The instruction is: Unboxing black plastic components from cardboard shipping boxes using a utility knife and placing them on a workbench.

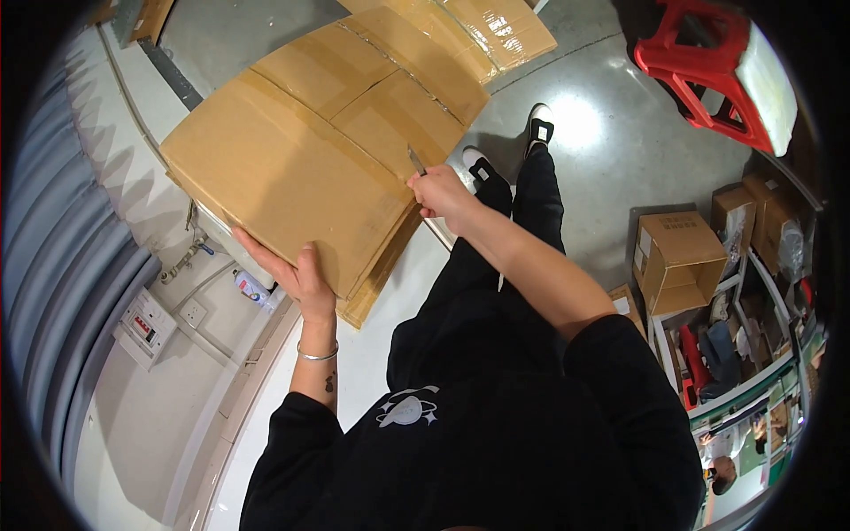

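Note:
A large brown cardboard box [266,150], seemingly folded flat, with taped seams and more than one layer at its near edge, slants across the upper middle. My left hand [299,276] grips its near left corner, thumb on the top face and fingers along the left edge. A silver bangle [318,356] circles that wrist. In my right hand [443,196] is a utility knife [417,163], its blade pointing away from me over the box's right part. From this view, I cannot tell whether the blade touches the cardboard.
Another taped cardboard piece [482,40] lies beyond. A red stool [708,80] with a pale top stands far right. An open carton [677,261] sits right, above crowded shelving. To the left are grey ribbed hoses [66,257], an electrical box [146,327] and a spray can [252,289].

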Demonstrator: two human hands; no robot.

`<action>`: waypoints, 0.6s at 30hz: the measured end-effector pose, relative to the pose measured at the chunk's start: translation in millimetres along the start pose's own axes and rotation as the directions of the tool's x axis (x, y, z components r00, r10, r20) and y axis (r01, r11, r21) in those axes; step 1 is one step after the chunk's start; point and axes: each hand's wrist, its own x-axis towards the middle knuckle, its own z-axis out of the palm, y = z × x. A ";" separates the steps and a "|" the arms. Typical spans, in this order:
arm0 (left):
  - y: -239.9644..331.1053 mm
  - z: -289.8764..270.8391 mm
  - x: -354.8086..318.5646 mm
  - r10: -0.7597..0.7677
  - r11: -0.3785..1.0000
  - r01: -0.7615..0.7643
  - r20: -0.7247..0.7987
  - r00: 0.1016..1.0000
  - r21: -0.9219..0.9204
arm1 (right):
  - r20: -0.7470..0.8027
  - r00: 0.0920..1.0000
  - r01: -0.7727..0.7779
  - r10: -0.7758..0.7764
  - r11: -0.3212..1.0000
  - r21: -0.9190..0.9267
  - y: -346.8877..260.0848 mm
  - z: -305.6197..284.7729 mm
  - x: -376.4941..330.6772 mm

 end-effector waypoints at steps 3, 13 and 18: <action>2.2 -2.4 3.0 0.046 0.997 -0.046 0.004 0.999 0.068 | 0.177 0.984 0.002 0.009 0.998 -0.059 -11.8 -0.8 -7.4; 22.7 -33.2 -13.5 0.039 0.938 -0.161 0.369 0.929 0.307 | 0.683 0.699 0.212 -0.211 0.974 0.084 -78.4 -13.6 -93.8; -16.8 -20.7 -32.5 -0.016 0.980 0.020 -0.019 1.000 0.196 | 0.724 0.541 0.541 -0.428 0.836 0.090 -70.1 50.1 -122.5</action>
